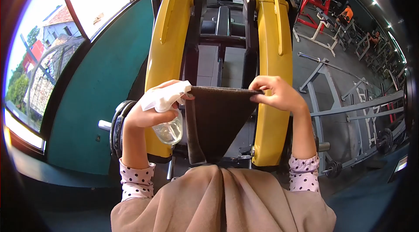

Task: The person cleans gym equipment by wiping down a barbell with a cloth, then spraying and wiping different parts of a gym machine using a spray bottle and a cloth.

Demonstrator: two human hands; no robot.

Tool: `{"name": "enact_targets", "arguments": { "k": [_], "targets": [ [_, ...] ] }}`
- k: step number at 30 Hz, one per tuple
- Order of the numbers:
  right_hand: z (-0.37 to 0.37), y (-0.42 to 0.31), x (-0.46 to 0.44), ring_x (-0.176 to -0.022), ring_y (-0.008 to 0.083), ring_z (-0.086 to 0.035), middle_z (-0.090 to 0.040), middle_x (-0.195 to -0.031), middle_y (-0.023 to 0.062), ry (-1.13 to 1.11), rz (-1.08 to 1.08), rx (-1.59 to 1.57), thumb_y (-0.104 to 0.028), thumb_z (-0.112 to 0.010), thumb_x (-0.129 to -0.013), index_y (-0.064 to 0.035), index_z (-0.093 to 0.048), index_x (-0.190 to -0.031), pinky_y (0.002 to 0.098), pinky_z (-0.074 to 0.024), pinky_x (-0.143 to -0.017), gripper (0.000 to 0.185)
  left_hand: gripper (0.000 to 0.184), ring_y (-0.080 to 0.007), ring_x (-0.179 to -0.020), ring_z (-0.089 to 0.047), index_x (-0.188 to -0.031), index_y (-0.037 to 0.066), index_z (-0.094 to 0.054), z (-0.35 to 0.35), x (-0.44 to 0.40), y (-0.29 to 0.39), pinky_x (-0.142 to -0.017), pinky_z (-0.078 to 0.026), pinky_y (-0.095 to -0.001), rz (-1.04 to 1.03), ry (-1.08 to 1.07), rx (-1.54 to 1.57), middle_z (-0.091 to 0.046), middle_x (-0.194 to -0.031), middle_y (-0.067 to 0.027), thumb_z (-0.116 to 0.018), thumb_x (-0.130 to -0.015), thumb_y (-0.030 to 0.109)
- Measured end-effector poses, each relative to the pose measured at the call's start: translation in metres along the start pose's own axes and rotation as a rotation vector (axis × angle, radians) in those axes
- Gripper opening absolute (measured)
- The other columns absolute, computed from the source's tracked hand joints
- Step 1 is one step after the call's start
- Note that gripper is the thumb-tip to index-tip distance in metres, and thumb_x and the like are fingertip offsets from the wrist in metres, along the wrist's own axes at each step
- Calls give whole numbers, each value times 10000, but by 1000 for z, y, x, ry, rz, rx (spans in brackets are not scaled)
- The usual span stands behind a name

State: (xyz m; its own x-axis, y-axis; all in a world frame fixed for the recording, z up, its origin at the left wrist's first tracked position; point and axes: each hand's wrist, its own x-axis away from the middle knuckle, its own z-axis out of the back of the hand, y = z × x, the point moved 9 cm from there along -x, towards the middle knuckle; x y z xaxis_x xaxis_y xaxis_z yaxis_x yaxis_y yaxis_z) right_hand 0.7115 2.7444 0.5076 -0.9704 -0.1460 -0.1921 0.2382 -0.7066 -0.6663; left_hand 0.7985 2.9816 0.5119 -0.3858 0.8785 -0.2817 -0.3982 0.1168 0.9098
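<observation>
A clear spray bottle (169, 130) with a white trigger head is wrapped in my left hand (144, 110). The fingertips of that same hand also pinch the upper left corner of a dark brown cloth (222, 116). At the other end, my right hand (278, 95) grips the cloth's upper right corner between thumb and fingers. The top edge is stretched between both hands, and the rest hangs down in front of my body. Behind the cloth, two yellow arms of a gym machine (273, 64) run away from me on either side.
Weight plates (120, 127) sit on a bar end at the left, beside a teal wall (98, 83) with windows. To the right stands a grey barbell rack (334, 85). Red equipment (314, 9) and a person in an orange top (346, 15) are farther back.
</observation>
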Motion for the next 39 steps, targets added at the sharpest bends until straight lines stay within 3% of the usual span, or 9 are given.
{"name": "enact_targets", "arguments": {
  "k": [5,13,14,16,20,24,31,35,39],
  "targets": [
    [21,-15,10,-661,139,-575,-607,-718,50,176,-5,-99,-86,-690,-822,-14,-596,-904,278,-472,-661,144,685,-229,-989,-631,-1269,15,-547,11,11,2,-803,-528,-307,42,33,-24,-621,-1147,-140,-720,-624,168],
    [32,-91,39,-655,153,-592,-643,-794,50,-161,329,-100,-108,-688,-826,-17,-616,-855,268,-466,-636,120,522,-290,-887,-660,-1013,-65,-657,-1,20,64,-841,-522,-376,-435,-193,-66,-638,-1027,-213,-745,-595,234],
    [42,-86,35,-674,147,-599,-648,-820,40,-129,366,-320,-118,-683,-839,-16,-614,-872,259,-469,-646,127,568,-273,-906,-654,-1070,-82,-623,-2,16,78,-803,-526,-359,-469,-274,-106,-637,-1032,-221,-752,-624,244],
    [50,-50,14,-712,135,-613,-658,-871,20,-61,426,-766,-136,-672,-865,-15,-612,-906,241,-474,-667,142,574,-253,-911,-644,-1131,-87,-585,18,7,65,-759,-527,-347,-337,15,220,-636,-1068,-231,-736,-684,239],
    [-69,81,-17,-789,143,-605,-643,-941,39,25,-19,-1273,-136,-662,-875,-15,-600,-968,250,-465,-733,165,512,-188,-870,-634,-1172,-52,-581,44,-31,9,-730,-517,-293,-153,120,349,-634,-1177,-197,-676,-698,118],
    [-162,104,19,-866,151,-598,-627,-1010,59,58,-291,-1465,-135,-652,-885,-14,-589,-1031,260,-457,-799,199,483,-184,-898,-629,-1126,-48,-619,36,-41,-43,-774,-516,-286,65,181,381,-643,-1155,-183,-680,-663,76],
    [-147,108,43,-1001,166,-584,-601,-1132,92,77,-380,-1357,-134,-634,-904,-14,-569,-1140,276,-441,-914,273,642,-223,-1155,-582,-1284,-66,-525,-5,-9,-76,-787,-480,-245,87,-198,411,-637,-1192,-186,-690,-732,219],
    [-141,106,51,-1078,174,-577,-586,-1201,112,79,-405,-1244,-133,-625,-914,-13,-557,-1202,285,-432,-980,319,566,-270,-1203,-538,-1170,-8,-645,-36,1,-78,-833,-507,-336,-93,-238,295,-523,-1327,-251,-665,-638,183],
    [-137,101,48,-1155,182,-569,-570,-1270,131,60,-412,-1026,-133,-615,-924,-13,-546,-1264,295,-424,-1046,367,583,-235,-1078,-585,-1201,37,-632,-55,-3,-74,-830,-503,-322,14,-226,230,-491,-1382,-179,-645,-638,188]
  ]
}}
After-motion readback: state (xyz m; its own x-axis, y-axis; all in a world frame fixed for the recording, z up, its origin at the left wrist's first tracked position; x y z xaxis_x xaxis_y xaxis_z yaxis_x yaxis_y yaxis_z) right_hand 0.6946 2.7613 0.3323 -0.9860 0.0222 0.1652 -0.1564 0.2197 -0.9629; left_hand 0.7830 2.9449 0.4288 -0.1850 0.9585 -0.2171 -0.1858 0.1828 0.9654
